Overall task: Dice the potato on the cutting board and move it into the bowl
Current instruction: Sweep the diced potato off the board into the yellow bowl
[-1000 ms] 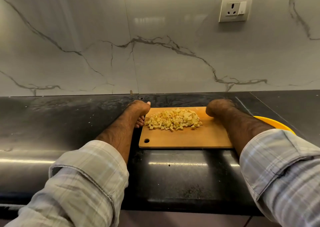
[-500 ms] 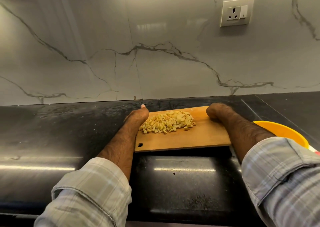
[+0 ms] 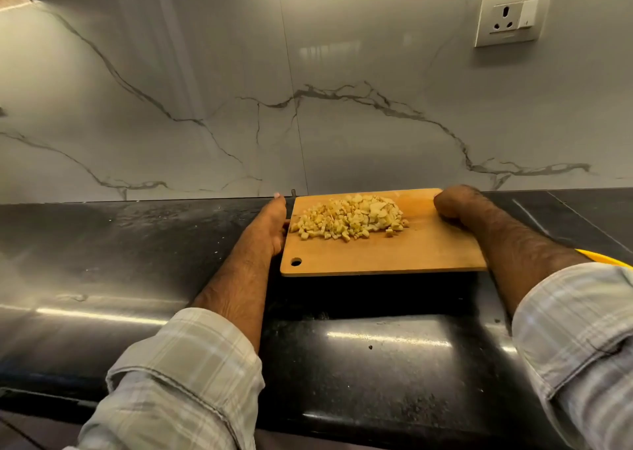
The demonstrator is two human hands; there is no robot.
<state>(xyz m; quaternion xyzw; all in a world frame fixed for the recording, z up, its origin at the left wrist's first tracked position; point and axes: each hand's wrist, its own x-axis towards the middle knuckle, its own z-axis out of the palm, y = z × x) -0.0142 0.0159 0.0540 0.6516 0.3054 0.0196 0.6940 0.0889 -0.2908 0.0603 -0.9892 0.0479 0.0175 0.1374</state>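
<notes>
Black and shiny, the counter [image 3: 137,244] runs under a white marble wall, and the wooden cutting board [image 3: 376,257] is held up off it with its dark shadow below. I see the diced potato [image 3: 349,220] piled on the far half of the board, my left hand [image 3: 270,230] clamped on the board's left edge and my right hand [image 3: 452,206] curled around its right edge. Only a bit of the yellow bowl [image 3: 606,259] peeks out by my right arm, and a wall socket [image 3: 507,17] sits high up.

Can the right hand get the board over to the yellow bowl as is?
Probably yes: right hand grips the cutting board at its right edge, the yellow bowl sits just right of it, nothing visible between, though the forearm hides most of it.
</notes>
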